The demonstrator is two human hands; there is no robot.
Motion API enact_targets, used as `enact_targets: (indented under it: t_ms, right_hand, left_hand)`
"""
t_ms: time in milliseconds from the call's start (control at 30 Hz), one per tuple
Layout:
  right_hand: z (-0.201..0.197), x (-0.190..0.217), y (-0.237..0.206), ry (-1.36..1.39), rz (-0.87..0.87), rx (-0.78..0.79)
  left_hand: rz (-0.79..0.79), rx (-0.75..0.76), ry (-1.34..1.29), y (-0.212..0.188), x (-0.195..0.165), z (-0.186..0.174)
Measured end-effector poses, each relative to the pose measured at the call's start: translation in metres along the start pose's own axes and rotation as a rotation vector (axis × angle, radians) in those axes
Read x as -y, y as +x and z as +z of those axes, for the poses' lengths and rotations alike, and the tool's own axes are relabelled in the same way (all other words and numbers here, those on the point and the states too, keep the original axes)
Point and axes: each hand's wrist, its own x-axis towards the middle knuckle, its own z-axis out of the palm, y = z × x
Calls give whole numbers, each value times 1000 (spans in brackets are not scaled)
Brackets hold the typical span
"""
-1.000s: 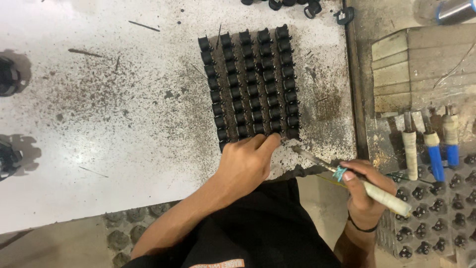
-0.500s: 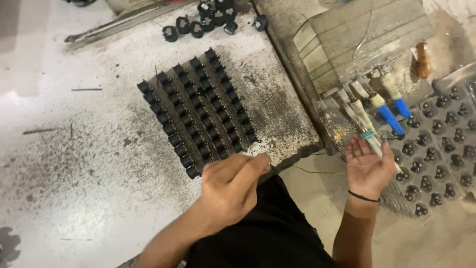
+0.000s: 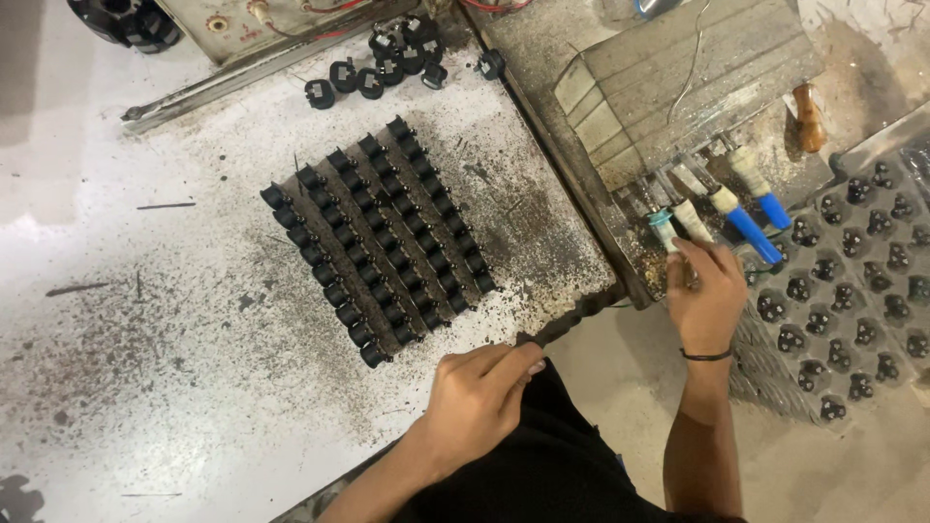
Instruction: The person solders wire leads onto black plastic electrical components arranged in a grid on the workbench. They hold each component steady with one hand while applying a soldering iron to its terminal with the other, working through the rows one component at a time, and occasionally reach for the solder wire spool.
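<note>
1. A white worktop, scuffed and peppered with dark grime, fills the left and centre of the view; its right edge ends at a dark metal lip.
2. On the worktop lies a block of small black parts set in neat diagonal rows. A loose cluster of the same black parts sits farther back, beside a long metal bar.
3. To the right stands a sloped wooden block with thin wires lying over it. Below it, several hand tools lean side by side, two with blue handles.
4. Far right, a grey moulded tray holds more black parts in separate pockets.
5. The left hand rests at the near edge of the worktop, fingers curled and pinched together on a dark strip at that edge, just below the nearest corner of the block of parts but apart from it.
6. The right hand reaches up to the tool rack, its fingers closed around the shaft of a tool with a pale handle and teal collar, which sits leftmost among the leaning tools.
</note>
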Motion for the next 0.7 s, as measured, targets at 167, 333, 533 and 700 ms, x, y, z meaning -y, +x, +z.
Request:
enact_targets:
  t_ms: [167,333,533,700]
  right_hand:
    - [2,-41,18,-200,-51,33]
    - [-2,-66,-1,-16,54,49]
    - [-41,-29,-71,240,251,117]
    - [-31,54,-83,510,164,198]
  left_hand:
    - [21,20,-11,-1,-4,7]
    - [-47,21,-44,0,-6,10]
    - [-110,45,-200,2,7,29]
    - [-68,94,-355,1,21,50]
